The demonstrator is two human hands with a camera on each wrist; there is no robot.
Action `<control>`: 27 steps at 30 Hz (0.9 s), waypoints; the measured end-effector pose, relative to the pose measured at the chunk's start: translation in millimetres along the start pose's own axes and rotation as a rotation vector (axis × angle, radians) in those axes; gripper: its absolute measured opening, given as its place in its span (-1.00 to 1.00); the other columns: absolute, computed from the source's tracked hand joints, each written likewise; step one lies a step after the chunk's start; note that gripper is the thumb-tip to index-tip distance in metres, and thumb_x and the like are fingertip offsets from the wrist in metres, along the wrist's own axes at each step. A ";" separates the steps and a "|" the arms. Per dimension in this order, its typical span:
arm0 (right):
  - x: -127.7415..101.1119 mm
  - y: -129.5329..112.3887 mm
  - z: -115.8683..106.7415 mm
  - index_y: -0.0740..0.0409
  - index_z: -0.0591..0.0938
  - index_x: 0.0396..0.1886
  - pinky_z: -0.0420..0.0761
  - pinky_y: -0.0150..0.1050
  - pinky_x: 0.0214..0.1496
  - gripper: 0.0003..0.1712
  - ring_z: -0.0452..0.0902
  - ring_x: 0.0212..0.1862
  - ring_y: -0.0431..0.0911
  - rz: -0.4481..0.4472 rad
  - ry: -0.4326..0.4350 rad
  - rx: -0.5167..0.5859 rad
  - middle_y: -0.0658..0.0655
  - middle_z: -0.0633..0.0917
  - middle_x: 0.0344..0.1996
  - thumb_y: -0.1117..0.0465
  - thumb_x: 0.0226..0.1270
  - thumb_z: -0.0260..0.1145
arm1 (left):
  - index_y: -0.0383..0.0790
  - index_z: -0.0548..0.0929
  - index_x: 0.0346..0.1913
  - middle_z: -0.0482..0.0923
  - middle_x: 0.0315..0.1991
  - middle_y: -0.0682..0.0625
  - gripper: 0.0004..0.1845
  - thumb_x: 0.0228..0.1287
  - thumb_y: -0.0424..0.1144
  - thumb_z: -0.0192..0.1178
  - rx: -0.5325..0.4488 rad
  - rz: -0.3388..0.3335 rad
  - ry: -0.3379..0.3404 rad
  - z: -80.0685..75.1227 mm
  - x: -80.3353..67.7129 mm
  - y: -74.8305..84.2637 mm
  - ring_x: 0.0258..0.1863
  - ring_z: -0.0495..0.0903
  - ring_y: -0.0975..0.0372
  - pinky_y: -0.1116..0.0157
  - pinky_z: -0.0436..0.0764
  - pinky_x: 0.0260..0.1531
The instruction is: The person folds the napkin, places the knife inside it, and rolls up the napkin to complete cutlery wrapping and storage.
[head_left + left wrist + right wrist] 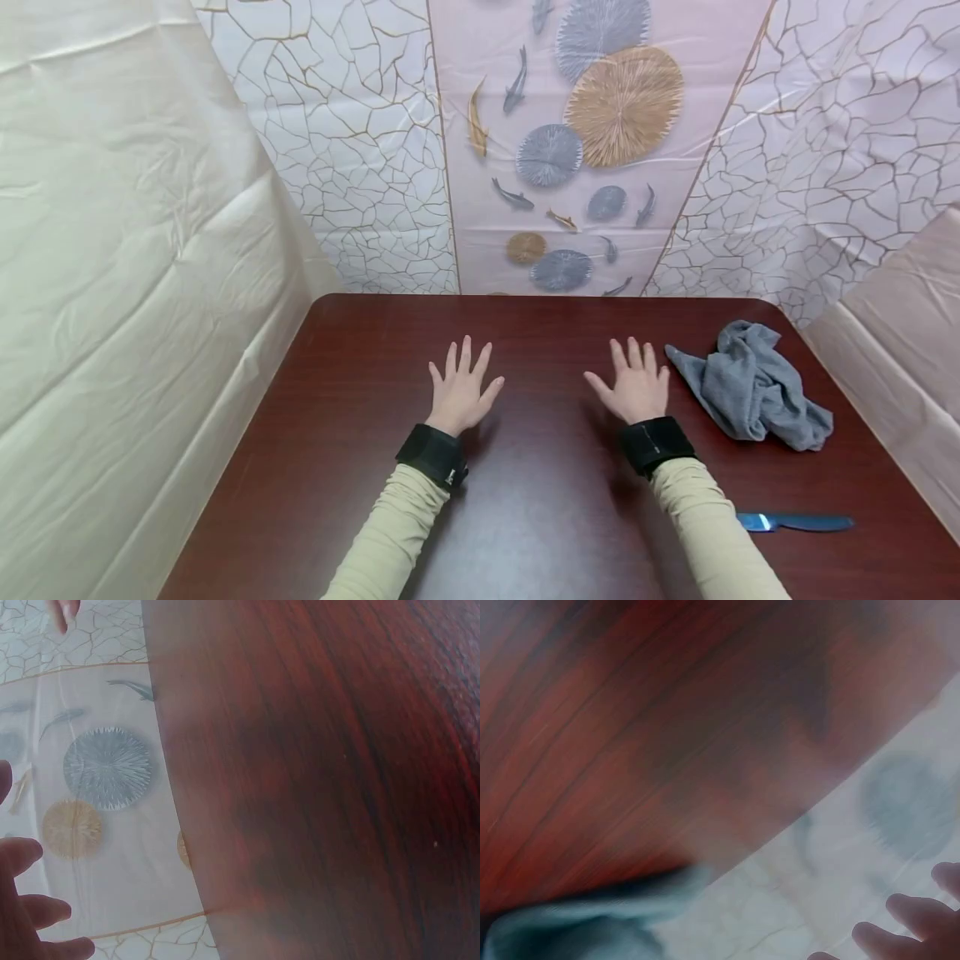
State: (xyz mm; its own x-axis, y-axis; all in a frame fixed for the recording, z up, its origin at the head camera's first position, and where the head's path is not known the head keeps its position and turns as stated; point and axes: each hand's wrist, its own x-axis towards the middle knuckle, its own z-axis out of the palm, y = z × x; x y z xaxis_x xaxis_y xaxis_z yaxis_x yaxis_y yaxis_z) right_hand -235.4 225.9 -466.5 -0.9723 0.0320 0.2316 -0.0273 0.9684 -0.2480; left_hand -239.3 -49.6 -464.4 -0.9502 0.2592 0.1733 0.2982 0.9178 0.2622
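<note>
In the head view my left hand (459, 396) hovers over the middle of the dark red-brown table (525, 517), fingers straight and spread, holding nothing. To its right my right hand (637, 390) is spread in the same way, also with nothing in it. A crumpled grey cloth (753, 387) lies just right of the right hand, not touched by it. Near the right forearm is a knife (810, 522) with a blue-toned handle; the sleeve hides part of its blade. In the right wrist view the cloth (577, 930) shows at the lower left, blurred, and fingertips (889, 937) at the lower right.
Behind the table hangs a patterned curtain (487, 242) with fish and round leaf prints. Pale cloth walls (150, 292) stand close on the left and right sides. Each wrist wears a black band (432, 456).
</note>
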 end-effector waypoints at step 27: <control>-15.5 132.6 -30.1 0.39 0.34 0.09 0.25 0.41 -0.17 -0.43 0.10 0.06 0.50 0.246 -0.037 0.005 0.46 0.25 0.11 0.28 0.06 0.23 | -0.16 0.45 0.19 0.48 0.08 -0.12 -0.50 0.29 0.04 -0.03 0.090 0.092 -0.029 7.0 6.7 12.2 0.03 0.46 0.04 0.04 0.39 -0.01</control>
State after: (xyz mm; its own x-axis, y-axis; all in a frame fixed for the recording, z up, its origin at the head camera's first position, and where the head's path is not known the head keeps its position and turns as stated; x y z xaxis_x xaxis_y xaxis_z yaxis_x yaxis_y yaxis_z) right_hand -216.9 361.3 -474.6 -0.9576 0.2575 0.1291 0.2104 0.9313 -0.2972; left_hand -242.6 -34.6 -466.7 -0.9216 0.3513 0.1647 0.3765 0.9125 0.1601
